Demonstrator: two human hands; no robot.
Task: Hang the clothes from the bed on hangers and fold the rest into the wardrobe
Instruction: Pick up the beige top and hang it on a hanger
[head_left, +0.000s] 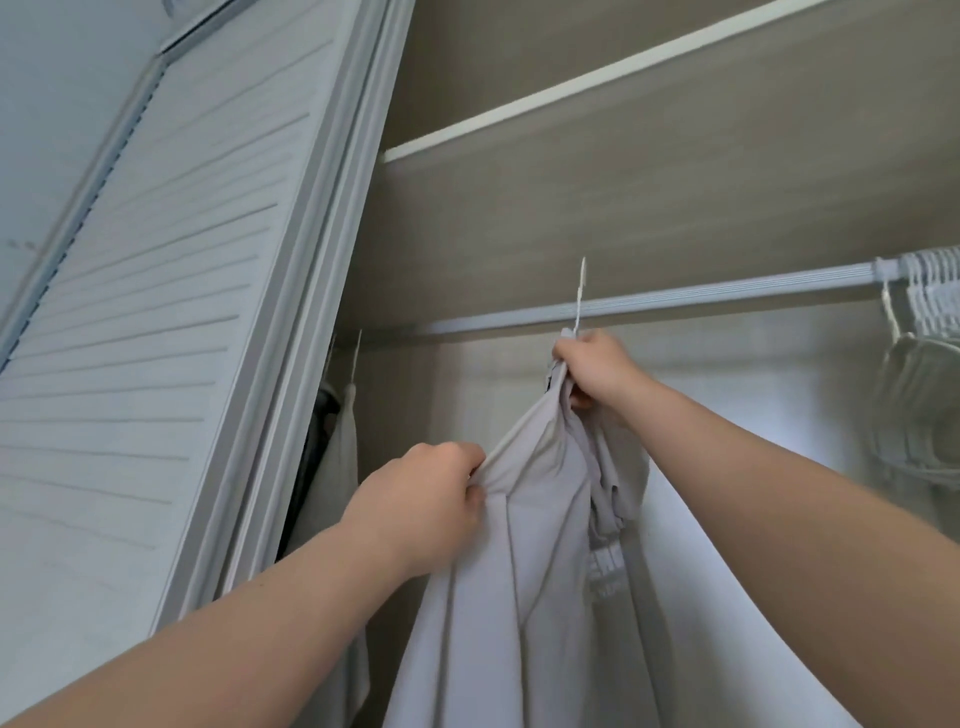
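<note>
The open wardrobe (623, 208) fills the view from below, its inside lined in beige wood-grain panel, with a pale louvred door (171, 291) standing along its left edge and a white-fronted shelf (571, 88) crossing high under the top. Below the shelf a grey ribbed rail (701, 299) runs from the left wall to the right edge of the view. A pale grey garment (519, 571) hangs in long folds under the middle of the rail and falls past the bottom of the frame. At the rail's left end, beside the door frame, a white garment (343, 447) hangs with something dark (311, 467) tucked behind it. At the right end sits a bunch of white hangers (930, 306). The hands are apart, both clamped on the grey garment. The right hand (597, 369) grips its bunched top just under the rail, together with the neck of a thin white hanger hook (581, 296). The hook rises across the front of the rail, its tip above it; seen edge-on, I cannot tell whether it sits over the rail. The left hand (421, 509) is lower and to the left, fingers curled round a fold at the garment's edge. Bare rail shows on both sides of the hook, a shorter stretch toward the white garment and a longer one toward the hangers.
</note>
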